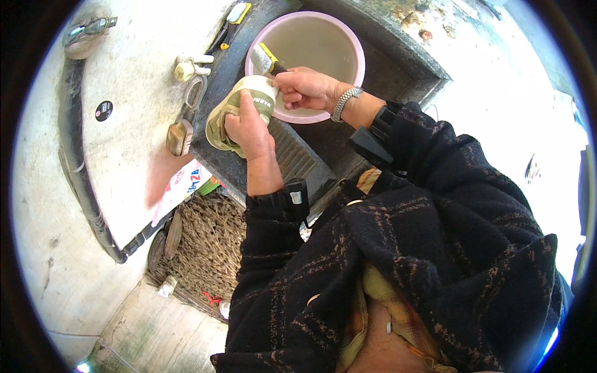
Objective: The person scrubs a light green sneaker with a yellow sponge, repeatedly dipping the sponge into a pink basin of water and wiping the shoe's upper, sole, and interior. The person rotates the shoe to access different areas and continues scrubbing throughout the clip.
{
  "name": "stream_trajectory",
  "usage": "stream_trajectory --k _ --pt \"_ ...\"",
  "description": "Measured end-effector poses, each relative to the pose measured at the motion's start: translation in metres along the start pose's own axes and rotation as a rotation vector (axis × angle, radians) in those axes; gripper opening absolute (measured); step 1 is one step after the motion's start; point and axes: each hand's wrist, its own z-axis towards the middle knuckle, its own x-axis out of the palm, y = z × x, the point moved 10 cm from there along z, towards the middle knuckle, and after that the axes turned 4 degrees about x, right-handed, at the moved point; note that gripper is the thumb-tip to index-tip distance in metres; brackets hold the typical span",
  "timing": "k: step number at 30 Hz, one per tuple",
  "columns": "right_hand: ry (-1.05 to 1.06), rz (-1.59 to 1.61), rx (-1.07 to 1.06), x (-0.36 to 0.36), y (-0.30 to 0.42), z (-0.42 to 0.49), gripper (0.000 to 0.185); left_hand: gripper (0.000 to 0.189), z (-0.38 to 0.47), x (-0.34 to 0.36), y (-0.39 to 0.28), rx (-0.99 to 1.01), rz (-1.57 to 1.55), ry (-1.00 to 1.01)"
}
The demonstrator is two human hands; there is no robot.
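My left hand (249, 123) grips a green canvas shoe (224, 112) with a pale rubber rim, the thumb lying along its side. Close to the shoe's pale end, my right hand (305, 88) is closed on the dark handle of a scrub brush (264, 58) with a yellow edge and whitish bristles. The brush head points up and left over the rim of a pink plastic basin (359, 51). Cloudy water fills the basin behind my right hand. Part of the brush handle is hidden by my fingers.
The basin stands in a dark stone sink (396, 42) with a ribbed washboard slope (298, 149). Another brush (238, 14) lies on the sink's left ledge. A tap (186, 70) and a soap dish (179, 137) are at the left wall. Below leans a twig broom (210, 242).
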Motion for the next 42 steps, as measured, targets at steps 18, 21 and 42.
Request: stream_trajectory --k 18,21,42 --pt "0.099 0.036 0.037 -0.008 0.001 -0.019 0.024 0.032 0.004 0.008 0.024 -0.328 -0.414 -0.040" --pt "0.119 0.055 0.009 -0.002 0.008 -0.018 0.019 0.032 -0.001 0.009 0.032 -0.391 -0.398 -0.078" --pt "0.168 0.059 0.046 -0.009 0.015 -0.012 0.013 0.033 0.000 0.015 0.027 -0.324 -0.372 -0.061"
